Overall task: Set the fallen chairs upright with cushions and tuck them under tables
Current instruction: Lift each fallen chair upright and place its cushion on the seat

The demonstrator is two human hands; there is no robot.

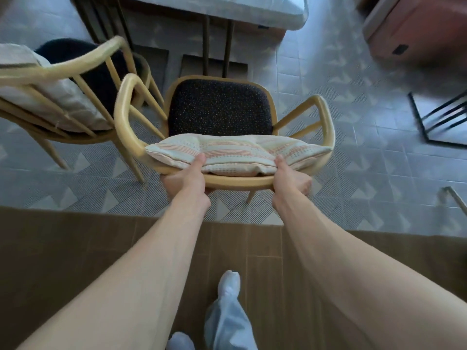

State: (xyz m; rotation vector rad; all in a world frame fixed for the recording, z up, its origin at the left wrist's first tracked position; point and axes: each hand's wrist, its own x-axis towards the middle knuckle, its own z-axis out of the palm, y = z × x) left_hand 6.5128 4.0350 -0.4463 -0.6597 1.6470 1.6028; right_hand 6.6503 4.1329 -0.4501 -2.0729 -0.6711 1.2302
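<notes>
Floor: grey patterned tile floor (341, 117) across the upper part of the view, meeting brown wood-look planks (75, 261) nearest the person; no writing can be read anywhere in the scene.
Tabletop: pale tabletop (252, 8) at the top edge, on dark thin legs, its near rim just beyond the front of the held armchair.
Held armchair: light wooden armchair (126, 109) standing upright on the tiles, facing the tabletop, with a curved back rail, two looped armrests and a dark speckled seat pad (219, 107); it is not yet under the tabletop.
Second armchair: another light wooden armchair (63, 66) to the left, blurred, with spindles, a dark seat and a white cushion (58, 97) leaning against its back.
Red-brown seat: a red-brown upholstered piece (417, 29) at upper right, blurred, with black thin metal legs (434, 122) below it; what kind of furniture this is cannot be told.
Striped cushion: pale cushion (237, 152) with faint orange stripes, lying along the rear of the seat against the back rail.
Left hand: left hand (187, 180) wrapped round the back rail, thumb pressed on the cushion's near edge.
Right hand: right hand (288, 180) gripping the same rail further right, thumb likewise on the cushion.
Feet: two feet in white socks (228, 281) on the planks, under pale trouser legs.
</notes>
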